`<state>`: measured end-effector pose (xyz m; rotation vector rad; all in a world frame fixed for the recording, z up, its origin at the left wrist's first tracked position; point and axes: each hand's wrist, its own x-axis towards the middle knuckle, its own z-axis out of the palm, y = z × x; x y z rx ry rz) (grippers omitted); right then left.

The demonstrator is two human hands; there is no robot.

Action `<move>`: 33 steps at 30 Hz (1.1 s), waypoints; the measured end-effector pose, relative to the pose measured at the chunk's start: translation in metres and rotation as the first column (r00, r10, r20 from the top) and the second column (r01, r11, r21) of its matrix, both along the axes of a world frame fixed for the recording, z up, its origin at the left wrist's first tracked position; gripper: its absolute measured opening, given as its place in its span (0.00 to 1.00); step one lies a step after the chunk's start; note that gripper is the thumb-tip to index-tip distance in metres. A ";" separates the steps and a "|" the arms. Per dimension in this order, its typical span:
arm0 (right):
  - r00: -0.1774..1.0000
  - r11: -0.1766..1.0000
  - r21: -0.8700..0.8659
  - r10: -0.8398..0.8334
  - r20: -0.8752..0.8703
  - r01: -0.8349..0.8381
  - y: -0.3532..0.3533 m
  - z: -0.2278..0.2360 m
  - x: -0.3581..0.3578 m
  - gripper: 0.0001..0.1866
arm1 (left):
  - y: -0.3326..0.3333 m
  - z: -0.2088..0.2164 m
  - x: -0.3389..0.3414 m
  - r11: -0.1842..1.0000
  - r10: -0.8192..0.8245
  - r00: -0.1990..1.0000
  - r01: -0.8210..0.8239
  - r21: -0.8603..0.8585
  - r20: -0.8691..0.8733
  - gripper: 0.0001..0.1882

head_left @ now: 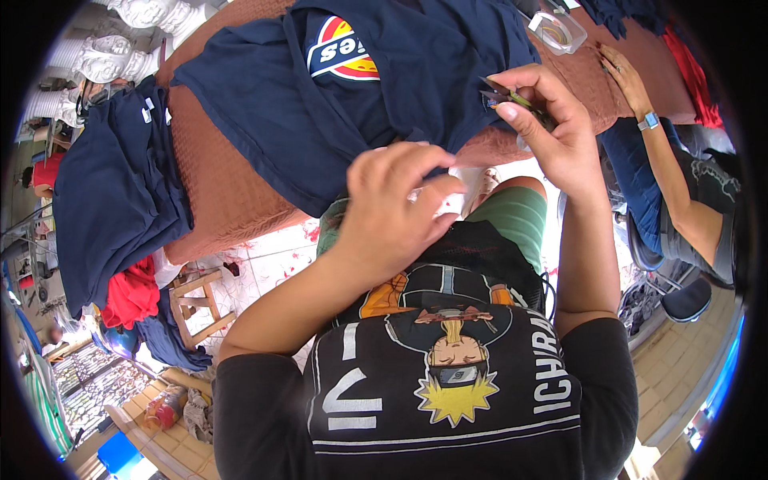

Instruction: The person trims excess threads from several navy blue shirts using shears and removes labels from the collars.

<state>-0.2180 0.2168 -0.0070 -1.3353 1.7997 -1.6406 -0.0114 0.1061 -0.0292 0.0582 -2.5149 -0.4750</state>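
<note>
A navy T-shirt (264, 88) with a round red, yellow and white print lies spread over a brown-covered table. My right hand (556, 132) grips small dark thread snips (516, 100), blades pointing left over the shirt's right part. Just off the shirt's near edge is my left hand (396, 208), its fingers curved and the thumb apart from the forefinger. A bit of navy cloth shows by its fingertips; I see nothing clearly held there.
Folded navy garments (120, 192) hang over the table's left end, above red cloth (132, 296). A wooden stool (196, 308) stands below. At right, another person's hand (628, 76) rests on the brown cover (216, 180), near a clear plastic container (558, 34).
</note>
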 end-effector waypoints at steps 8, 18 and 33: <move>0.872 0.990 0.131 0.026 -0.488 0.044 -0.028 -0.027 0.019 0.24 | -0.051 0.011 -0.024 0.987 0.142 0.963 -0.121 0.103 -0.230 0.21; 0.960 0.989 0.048 0.124 0.253 -0.140 -0.043 0.015 -0.015 0.17 | -0.076 0.038 -0.019 0.279 -0.013 1.000 -0.021 0.960 0.025 0.18; 0.795 0.959 0.004 -0.237 0.558 0.284 -0.040 0.010 -0.029 0.13 | -0.087 0.038 -0.025 0.458 0.302 0.942 -0.008 0.889 -0.147 0.17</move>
